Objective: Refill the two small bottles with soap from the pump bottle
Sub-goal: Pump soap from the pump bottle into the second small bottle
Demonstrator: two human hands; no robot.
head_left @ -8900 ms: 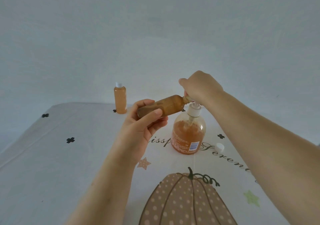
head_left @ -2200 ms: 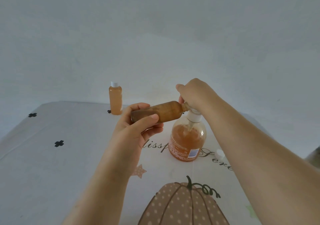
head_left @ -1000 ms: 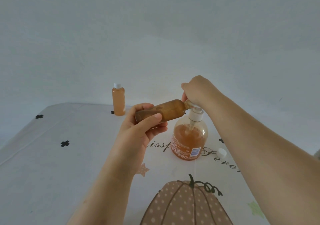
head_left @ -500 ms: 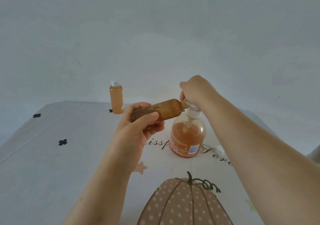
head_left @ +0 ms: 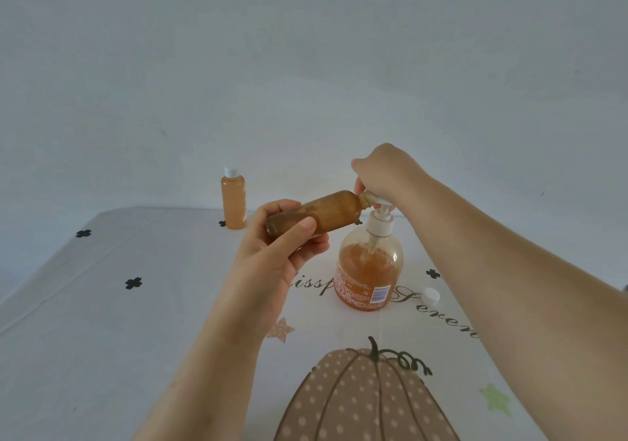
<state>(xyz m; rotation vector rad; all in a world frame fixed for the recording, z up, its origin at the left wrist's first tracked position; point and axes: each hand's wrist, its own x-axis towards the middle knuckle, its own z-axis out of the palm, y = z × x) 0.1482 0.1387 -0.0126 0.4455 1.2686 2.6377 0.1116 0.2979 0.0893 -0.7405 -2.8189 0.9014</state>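
— Anything readable?
— Cursive letters on the tabletop [head_left: 102, 338] cloth, partly hidden: "issp" left of the pump bottle [head_left: 368, 270], "Feren" right of it. The bottle's orange label carries white print too small to read, beside a blue-and-white barcode patch [head_left: 380, 295]. I cannot make out a brand.
— The hands?
— The left hand [head_left: 272, 253] has its grip wrapped round the base of the uncapped small bottle [head_left: 316, 218], holding it nearly level in the air, neck at the spout of the pump head [head_left: 377, 199]. The right hand [head_left: 384, 175] has its grip curled down over that pump head.
— The other bottle?
— The capped small bottle [head_left: 233, 202] stands upright near the tabletop's far edge, well apart. A loose white cap [head_left: 431, 295] lies just right of the pump bottle.
— Room to move?
— The widest bare cloth lies left of the left forearm, out to the slanting left edge. A printed pumpkin [head_left: 360, 396] fills the near middle.
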